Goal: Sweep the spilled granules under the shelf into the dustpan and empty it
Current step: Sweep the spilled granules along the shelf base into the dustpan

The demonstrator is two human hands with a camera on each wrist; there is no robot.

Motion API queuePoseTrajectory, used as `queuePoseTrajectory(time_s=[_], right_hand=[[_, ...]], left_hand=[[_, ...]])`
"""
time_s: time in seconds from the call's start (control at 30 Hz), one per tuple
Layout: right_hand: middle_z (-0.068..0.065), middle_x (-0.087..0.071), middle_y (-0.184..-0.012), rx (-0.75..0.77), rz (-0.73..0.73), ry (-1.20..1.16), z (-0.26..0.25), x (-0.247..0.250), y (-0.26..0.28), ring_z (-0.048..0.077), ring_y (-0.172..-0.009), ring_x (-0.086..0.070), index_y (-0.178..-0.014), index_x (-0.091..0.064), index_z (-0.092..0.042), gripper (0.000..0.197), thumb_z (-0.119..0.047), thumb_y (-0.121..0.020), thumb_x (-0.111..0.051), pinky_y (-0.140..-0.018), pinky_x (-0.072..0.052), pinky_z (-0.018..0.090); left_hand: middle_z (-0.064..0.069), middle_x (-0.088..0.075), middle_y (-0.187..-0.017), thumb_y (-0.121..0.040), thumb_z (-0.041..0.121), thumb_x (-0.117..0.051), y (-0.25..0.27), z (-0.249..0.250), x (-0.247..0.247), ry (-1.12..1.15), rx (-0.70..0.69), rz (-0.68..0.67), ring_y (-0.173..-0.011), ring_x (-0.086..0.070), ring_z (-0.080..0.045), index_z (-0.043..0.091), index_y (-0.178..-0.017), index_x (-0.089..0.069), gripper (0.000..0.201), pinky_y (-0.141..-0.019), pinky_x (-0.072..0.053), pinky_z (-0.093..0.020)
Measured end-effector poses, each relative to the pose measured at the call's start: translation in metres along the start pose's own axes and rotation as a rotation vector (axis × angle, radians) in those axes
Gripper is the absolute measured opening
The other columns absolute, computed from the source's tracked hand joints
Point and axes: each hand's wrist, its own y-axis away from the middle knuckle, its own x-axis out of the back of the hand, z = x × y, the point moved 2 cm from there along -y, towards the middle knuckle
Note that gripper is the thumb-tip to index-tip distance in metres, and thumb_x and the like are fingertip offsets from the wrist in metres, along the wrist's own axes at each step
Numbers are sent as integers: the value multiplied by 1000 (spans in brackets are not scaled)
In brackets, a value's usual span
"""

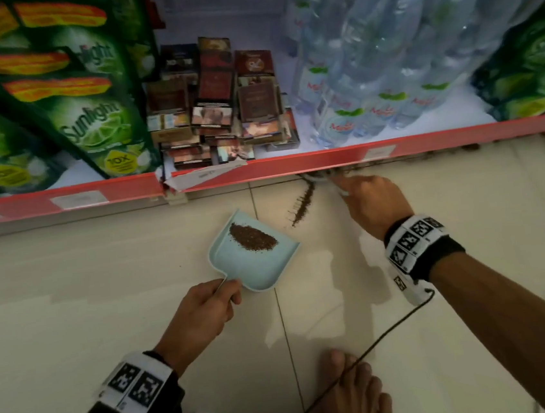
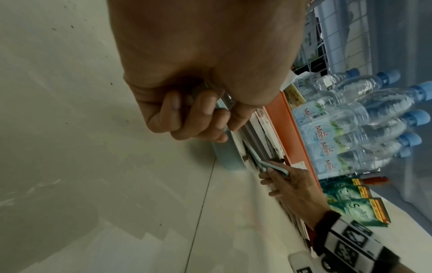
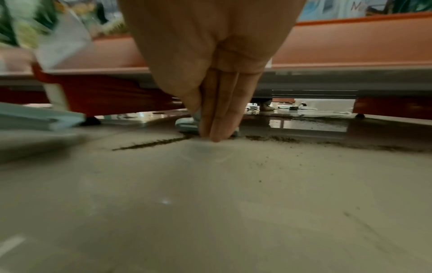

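From the head view, your left hand (image 1: pixel 204 306) grips the dustpan (image 1: pixel 255 262), which already holds a pile of granules (image 1: pixel 253 237) (a line (image 1: pixel 301 208) remains on the floor). Left wrist view: your right hand (image 2: pixel 288 186) grips the brush (image 2: pixel 336 166). Right wrist view: more granules lie scattered under the shelf (image 3: pixel 350 55); emptying remains.

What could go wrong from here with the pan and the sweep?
1. The dustpan already carries a pile of granules; the left hand holds only its handle, so a tilt may spill them.
2. A swept line of granules lies beside the pan's mouth, not in it; a stroke by the brush in the right hand may miss.
3. More granules lie under the shelf.
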Motion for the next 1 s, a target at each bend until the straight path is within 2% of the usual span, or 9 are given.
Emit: queuePoseTrajectory(time_s=[0.07,0.17,0.27,0.4,0.47,0.6,0.73,0.83,1.0], right_hand=[[12,-72,-109,96,-21,-82,-5,5,22,38,-87,-68,-132,-58,-25,39,-19,-93,-55,-70,-54,44],[11,-73,-90,123,158,-86,-6,16,45,39,-66,-67,-125,-63,-23,34,-19,-91,-56,-52,-54,42],[12,-71,-89,-77,256,23,18,20,37,41,-65,-66,-126,-61,-24,37,-16,-91,-56,-54,-50,40],[15,-71,-89,-358,233,121,41,16,15,42,-71,-64,-102,-62,-18,13,-15,-93,-53,-59,-42,35],[17,-70,-95,-429,181,129,43,12,8,42,-78,-66,-103,-62,-17,15,-19,-96,-50,-64,-41,36],[16,-70,-110,-259,58,-30,20,3,19,42,-87,-67,-115,-64,-18,25,-22,-97,-48,-70,-51,41],[3,-70,-94,-18,139,-30,-9,16,50,35,-68,-66,-115,-63,-27,24,-29,-96,-49,-52,-48,35],[3,-67,-90,-131,242,53,5,29,43,37,-67,-65,-112,-62,-27,21,-30,-95,-50,-54,-47,36],[10,-62,-115,-332,213,42,28,28,11,41,-91,-64,-116,-65,-19,25,-27,-97,-50,-69,-50,43]], left_hand=[[3,-37,-48,-97,33,-53,-2,-1,-5,-14,-6,-33,-37,-29,-7,12,-66,-57,38,-37,-25,-15],[4,-37,-46,-97,33,-53,-9,2,-10,-28,-14,-63,-37,-29,-6,12,-65,-57,38,-37,-25,-15],[5,-37,-47,-97,33,-53,-17,7,-15,-30,-30,-87,-37,-29,-6,12,-65,-56,38,-37,-25,-15],[6,-37,-47,-96,33,-53,-23,13,-22,-40,-48,-110,-36,-29,-6,13,-65,-56,37,-36,-25,-14],[6,-37,-47,-97,33,-52,-23,13,-22,-50,-50,-109,-37,-29,-6,13,-65,-56,37,-37,-25,-14],[6,-36,-47,-97,32,-52,-21,9,-17,-35,-53,-94,-36,-28,-6,12,-66,-56,37,-37,-24,-14],[6,-35,-47,-97,32,-52,-18,3,-12,-17,-50,-83,-36,-28,-5,13,-65,-55,38,-37,-25,-14],[7,-36,-46,-97,32,-52,-19,-1,-11,-25,-36,-71,-36,-29,-4,12,-66,-56,38,-37,-25,-14],[8,-36,-45,-97,32,-53,-23,3,-18,-24,-39,-95,-36,-30,-4,11,-66,-57,38,-36,-25,-14]])
